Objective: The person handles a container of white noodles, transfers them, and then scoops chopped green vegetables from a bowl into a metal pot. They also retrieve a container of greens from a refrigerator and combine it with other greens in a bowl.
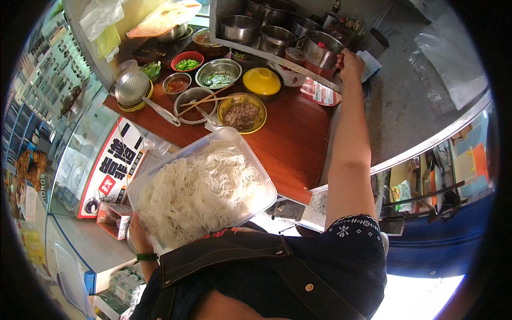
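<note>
My left hand [138, 234], with a green bead bracelet at its wrist, grips the near left edge of a clear plastic tub [269, 188]. White rice noodles [200, 192] fill the tub, which I hold against my apron. My right arm reaches far forward, and my right hand [351, 64] is at the rim of a metal pot [320, 50] on a raised shelf; its fingers are bent at the pot's side and partly hidden. Beyond the tub, a yellow bowl of minced meat [242, 114] stands beside a metal bowl of dark sauce [195, 106] with wooden chopsticks [206, 100] across it.
On the brown wooden counter [296, 144] stand a yellow-lidded bowl [262, 82], a red bowl of chopped greens [187, 62] and a perforated metal ladle [132, 89]. Several metal pots [240, 30] share the shelf [276, 60]. Plastic bags [452, 68] lie on the grey surface at right.
</note>
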Available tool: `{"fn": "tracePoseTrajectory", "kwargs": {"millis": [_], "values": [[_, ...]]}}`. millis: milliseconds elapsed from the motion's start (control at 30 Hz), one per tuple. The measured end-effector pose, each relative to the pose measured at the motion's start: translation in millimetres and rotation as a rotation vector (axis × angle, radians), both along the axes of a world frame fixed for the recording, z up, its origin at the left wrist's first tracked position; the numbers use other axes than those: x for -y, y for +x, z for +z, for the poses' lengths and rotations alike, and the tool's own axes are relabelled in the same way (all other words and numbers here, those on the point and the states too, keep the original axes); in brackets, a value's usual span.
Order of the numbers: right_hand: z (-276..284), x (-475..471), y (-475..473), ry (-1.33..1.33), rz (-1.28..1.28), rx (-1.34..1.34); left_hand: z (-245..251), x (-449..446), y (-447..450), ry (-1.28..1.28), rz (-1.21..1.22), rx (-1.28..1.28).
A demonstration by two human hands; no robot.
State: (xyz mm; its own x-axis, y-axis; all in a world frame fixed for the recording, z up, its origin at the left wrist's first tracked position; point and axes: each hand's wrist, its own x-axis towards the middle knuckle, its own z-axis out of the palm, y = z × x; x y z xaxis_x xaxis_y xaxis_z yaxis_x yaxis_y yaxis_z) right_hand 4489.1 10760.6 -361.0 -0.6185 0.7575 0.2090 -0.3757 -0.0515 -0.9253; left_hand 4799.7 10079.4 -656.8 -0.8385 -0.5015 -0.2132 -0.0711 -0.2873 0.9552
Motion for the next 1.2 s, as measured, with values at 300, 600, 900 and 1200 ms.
{"fn": "tracePoseTrajectory", "kwargs": {"millis": [300,600,900,1200], "values": [[10,-29,-43,-0.174,-0.115,-0.007,11,-14,-2,-0.082,0.068,0.087],[2,-49,-72,-0.176,-0.165,0.052,11,-11,5,-0.082,0.092,0.114],[-10,-66,-60,-0.239,0.054,0.118,15,-16,-2,-0.132,0.124,0.027],[-159,101,126,0.386,0.402,0.195,7,-2,-4,-0.01,0.126,0.018]]}}
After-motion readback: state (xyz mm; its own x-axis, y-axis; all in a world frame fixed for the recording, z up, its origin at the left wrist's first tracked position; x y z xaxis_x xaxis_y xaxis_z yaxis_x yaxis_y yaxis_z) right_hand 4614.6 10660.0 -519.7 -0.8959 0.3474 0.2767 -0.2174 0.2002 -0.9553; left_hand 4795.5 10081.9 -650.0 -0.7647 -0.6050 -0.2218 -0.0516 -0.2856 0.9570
